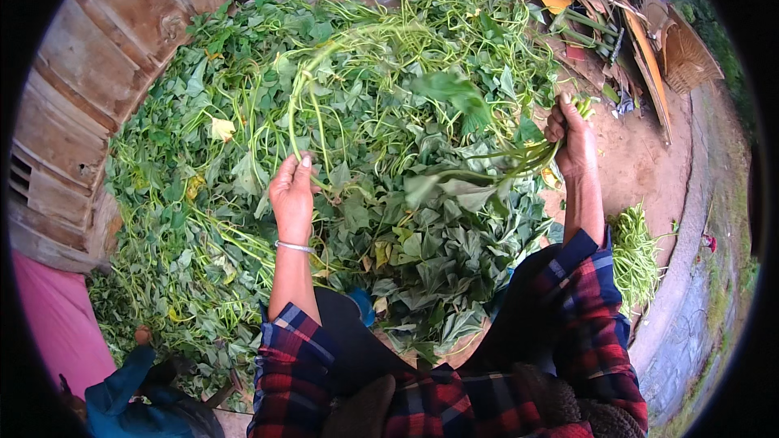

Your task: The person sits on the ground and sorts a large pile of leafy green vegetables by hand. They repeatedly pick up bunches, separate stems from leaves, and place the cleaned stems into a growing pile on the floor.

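My left hand (pixel 293 191) pinches a long green vine stem (pixel 294 106) between thumb and fingers; the stem arches up and to the right over the pile. In my right hand (pixel 571 136) is a bunch of leafy stems (pixel 523 161), its cut ends poking out beyond the thumb and its leaves trailing left, some blurred. Beneath both hands spreads a wide heap of leafy vines (pixel 377 133). Darker loose leaves (pixel 438 255) are piled between my knees.
Old wooden boards (pixel 91 91) stand at the left. Beside my right arm lies a pile of pale green stems (pixel 636 255). Dry scraps and a woven basket (pixel 688 57) sit at the upper right. Another person's dark sleeve (pixel 122 383) shows at the lower left, near a pink cloth (pixel 61 316).
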A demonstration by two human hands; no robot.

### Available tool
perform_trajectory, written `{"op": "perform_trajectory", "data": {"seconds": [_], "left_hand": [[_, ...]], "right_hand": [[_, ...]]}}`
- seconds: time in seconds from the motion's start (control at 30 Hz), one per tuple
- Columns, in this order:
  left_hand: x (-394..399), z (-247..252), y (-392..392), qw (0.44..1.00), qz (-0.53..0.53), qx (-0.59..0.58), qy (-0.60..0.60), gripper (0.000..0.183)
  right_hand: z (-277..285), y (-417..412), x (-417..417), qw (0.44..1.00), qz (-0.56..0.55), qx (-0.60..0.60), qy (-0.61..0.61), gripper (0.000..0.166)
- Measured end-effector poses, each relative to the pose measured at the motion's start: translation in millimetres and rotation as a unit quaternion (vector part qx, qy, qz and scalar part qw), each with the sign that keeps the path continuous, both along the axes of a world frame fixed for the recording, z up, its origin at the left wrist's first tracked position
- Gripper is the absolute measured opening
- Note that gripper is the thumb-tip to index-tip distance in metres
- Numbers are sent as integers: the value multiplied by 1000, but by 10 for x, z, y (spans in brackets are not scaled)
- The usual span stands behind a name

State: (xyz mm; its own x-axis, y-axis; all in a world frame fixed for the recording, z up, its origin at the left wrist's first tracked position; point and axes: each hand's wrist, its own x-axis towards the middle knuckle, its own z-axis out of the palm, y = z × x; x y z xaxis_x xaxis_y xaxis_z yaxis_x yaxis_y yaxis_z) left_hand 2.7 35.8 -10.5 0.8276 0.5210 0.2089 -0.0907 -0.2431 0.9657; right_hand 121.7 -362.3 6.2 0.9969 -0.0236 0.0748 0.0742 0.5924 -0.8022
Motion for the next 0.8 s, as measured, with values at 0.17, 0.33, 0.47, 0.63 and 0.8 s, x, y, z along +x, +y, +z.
{"op": "perform_trajectory", "data": {"seconds": [0.17, 0.33, 0.47, 0.63, 0.8], "left_hand": [[-37, 132, -48, 996, -6, -78, -37, 20], [-72, 112, -345, 997, -73, -17, 2, 21], [-112, -32, -719, 988, -144, 40, 38, 17], [-171, -60, -967, 966, -206, 155, -2, 13], [-126, -75, -1007, 949, -191, 249, -41, 12]], "right_hand": [[128, 433, -234, 962, 21, -270, 27, 7], [132, 953, -453, 941, 73, -329, 31, 10], [-38, 1182, -447, 970, 77, -230, 11, 16], [-106, 1253, -389, 989, 69, -126, -22, 19], [-60, 1078, -371, 985, 132, -107, 39, 14]]}}
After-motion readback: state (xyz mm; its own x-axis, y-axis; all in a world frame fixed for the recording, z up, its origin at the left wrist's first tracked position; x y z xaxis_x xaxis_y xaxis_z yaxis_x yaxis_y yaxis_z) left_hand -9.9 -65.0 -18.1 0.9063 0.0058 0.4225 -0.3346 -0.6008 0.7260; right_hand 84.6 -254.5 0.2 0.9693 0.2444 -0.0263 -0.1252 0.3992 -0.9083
